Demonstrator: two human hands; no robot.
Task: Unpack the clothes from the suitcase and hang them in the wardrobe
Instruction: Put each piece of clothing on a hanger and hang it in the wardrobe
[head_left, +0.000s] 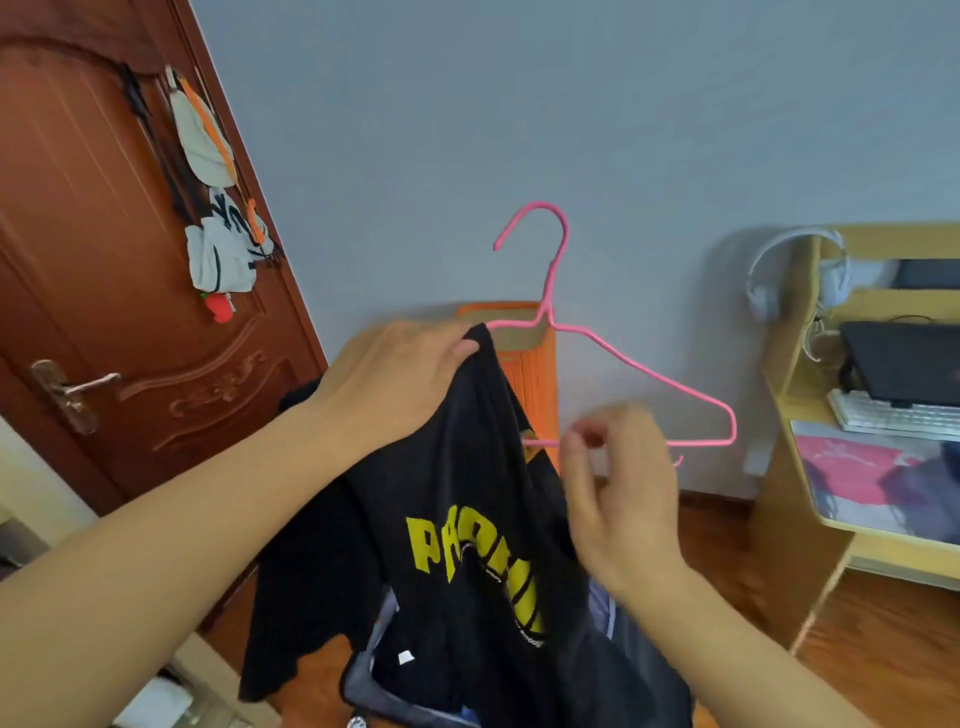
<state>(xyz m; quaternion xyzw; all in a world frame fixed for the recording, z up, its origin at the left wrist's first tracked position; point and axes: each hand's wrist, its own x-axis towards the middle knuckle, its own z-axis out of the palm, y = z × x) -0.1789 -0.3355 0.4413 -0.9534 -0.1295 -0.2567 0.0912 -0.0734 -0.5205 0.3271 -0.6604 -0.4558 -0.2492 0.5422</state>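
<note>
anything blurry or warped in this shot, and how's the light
Head view: the right hand is smeared by motion blur at its fingertips, while the left hand gripping the black t-shirt and the pink hanger stay fairly sharp; the wide lens tilts the door; light is soft and even, with a faint shadow behind the headphones.

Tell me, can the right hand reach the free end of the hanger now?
Probably yes. The right hand already pinches the hanger at its bottom bar, and nothing stands between it and the bare right end.

Brown door (93, 249), headphones (795, 270) hung on desk (795, 519).
</note>
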